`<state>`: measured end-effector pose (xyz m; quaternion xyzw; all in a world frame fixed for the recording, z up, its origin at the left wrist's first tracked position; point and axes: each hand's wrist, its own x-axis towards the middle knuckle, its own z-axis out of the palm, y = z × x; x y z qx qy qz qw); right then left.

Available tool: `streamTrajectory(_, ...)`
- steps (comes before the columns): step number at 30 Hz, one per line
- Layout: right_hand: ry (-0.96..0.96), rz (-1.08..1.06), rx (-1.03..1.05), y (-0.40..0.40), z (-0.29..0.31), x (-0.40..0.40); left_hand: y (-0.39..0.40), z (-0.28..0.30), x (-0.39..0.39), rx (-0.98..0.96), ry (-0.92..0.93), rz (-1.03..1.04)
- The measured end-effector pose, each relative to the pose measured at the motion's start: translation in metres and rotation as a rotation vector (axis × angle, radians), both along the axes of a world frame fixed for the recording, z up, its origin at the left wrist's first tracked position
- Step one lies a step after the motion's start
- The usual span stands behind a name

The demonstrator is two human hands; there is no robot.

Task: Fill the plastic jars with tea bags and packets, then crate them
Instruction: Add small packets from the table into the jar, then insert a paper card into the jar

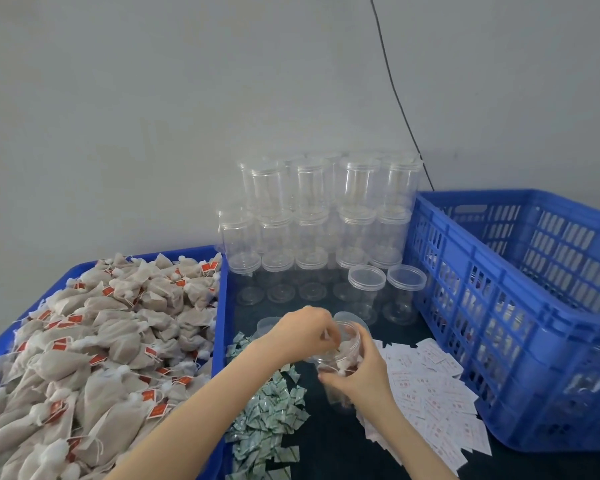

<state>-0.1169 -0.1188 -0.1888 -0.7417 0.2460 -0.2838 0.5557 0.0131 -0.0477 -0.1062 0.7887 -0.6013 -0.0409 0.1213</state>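
Note:
My right hand (359, 370) grips a clear plastic jar (340, 355), tilted toward me over the dark table, with a few tea bags inside. My left hand (300, 329) hovers at the jar's mouth, fingertips pinching something small and pale that I cannot make out. A heap of beige tea bags (94, 344) with red tags fills the blue tray (219, 327) on the left. Green-white packets (271, 407) lie below my hands. White packets (426, 393) with red print spread out to the right. The tall blue crate (520, 313) stands at the right, holding filled jars seen through its slats.
Empty lidded jars (323, 216) are stacked in tiers against the grey wall, with two more (385, 292) standing in front. A loose lid (267, 323) lies behind my left hand. A black cable (395, 91) runs down the wall.

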Motion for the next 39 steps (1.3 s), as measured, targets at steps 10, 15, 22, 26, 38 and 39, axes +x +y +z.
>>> streamTrajectory(10,-0.098,-0.133,-0.004,-0.037,0.017,-0.015,-0.047,-0.062,-0.007,-0.179,0.491,0.475)
streamTrajectory(15,-0.112,-0.158,-0.008,-0.048,0.023,-0.020,-0.056,-0.094,-0.031,0.183,0.259,0.233)
streamTrajectory(22,-0.115,-0.142,-0.007,-0.056,0.026,-0.027,-0.059,-0.102,-0.038,0.074,0.142,0.287)
streamTrajectory(26,-0.110,-0.134,-0.002,-0.060,0.027,-0.028,-0.061,-0.100,-0.038,0.092,-0.078,0.194)
streamTrajectory(38,-0.088,-0.163,-0.013,-0.073,0.027,-0.030,-0.057,-0.090,-0.042,0.329,-0.609,-0.191)
streamTrajectory(39,-0.092,-0.169,-0.012,-0.074,0.028,-0.031,-0.054,-0.082,-0.043,0.320,-0.605,-0.194)
